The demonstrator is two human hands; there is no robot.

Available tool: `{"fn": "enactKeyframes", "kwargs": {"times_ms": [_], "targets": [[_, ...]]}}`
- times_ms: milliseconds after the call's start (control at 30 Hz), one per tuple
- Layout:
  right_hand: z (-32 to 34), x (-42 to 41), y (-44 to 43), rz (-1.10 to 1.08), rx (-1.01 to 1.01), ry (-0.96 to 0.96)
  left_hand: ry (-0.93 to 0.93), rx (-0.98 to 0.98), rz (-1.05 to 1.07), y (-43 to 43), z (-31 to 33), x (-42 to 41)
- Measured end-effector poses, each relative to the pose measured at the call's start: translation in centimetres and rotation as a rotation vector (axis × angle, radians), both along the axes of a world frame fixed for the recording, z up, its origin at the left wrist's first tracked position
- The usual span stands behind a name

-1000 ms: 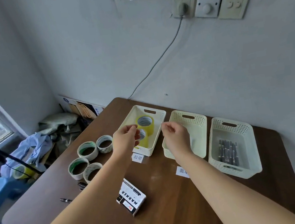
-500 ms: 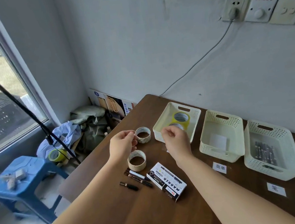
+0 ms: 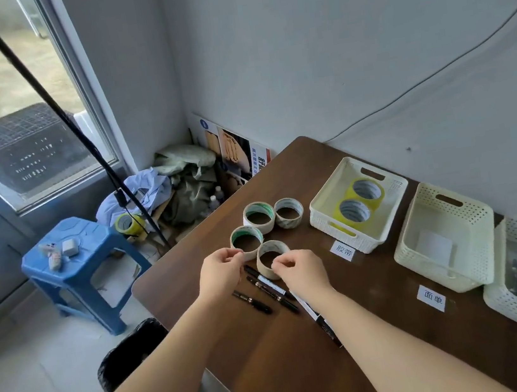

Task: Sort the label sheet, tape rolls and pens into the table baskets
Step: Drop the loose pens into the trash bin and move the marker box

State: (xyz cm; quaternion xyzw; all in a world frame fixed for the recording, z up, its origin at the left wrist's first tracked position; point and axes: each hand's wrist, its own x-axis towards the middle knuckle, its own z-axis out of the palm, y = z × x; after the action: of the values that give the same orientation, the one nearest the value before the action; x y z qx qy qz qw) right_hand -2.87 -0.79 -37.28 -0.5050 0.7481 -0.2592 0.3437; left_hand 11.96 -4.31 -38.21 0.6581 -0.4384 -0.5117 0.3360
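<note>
the left hand [image 3: 223,272] has its fingers curled against the outer wall of the green-rimmed roll [image 3: 255,253] and touches it; whether it really pinches the roll i cannot tell. just beside it, the right hand [image 3: 299,273] lays curled fingertips over the rim of the near roll [image 3: 266,271], and here too a firm grip is not clear. both rolls stand on the table [image 3: 273,360], just beside the pens [image 3: 272,293]. to do this step well, i think each hand should put a finger inside the core and the thumb outside. it should lift straight up so the pens are not pushed, then carry right to the tape basket [image 3: 331,225], setting down beside the two yellow rolls [image 3: 339,216].
</note>
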Motion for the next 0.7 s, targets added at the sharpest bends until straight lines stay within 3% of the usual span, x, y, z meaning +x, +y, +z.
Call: {"fn": "enactKeyframes", "kwargs": {"times_ms": [400, 567, 700], "targets": [[-7.9, 1.5, -2.0, 0.170, 0.247, 0.139, -0.542, -0.002, -0.350, -0.3, -7.7, -0.4], [-10.3, 2.4, -2.1, 0.187, 0.238, 0.255, -0.701, -0.036, -0.607, -1.0, -10.2, 1.2], [-11.2, 2.7, -2.2, 0.176, 0.248, 0.375, -0.943, -0.097, -0.746, -1.1, -10.8, 2.0]]}}
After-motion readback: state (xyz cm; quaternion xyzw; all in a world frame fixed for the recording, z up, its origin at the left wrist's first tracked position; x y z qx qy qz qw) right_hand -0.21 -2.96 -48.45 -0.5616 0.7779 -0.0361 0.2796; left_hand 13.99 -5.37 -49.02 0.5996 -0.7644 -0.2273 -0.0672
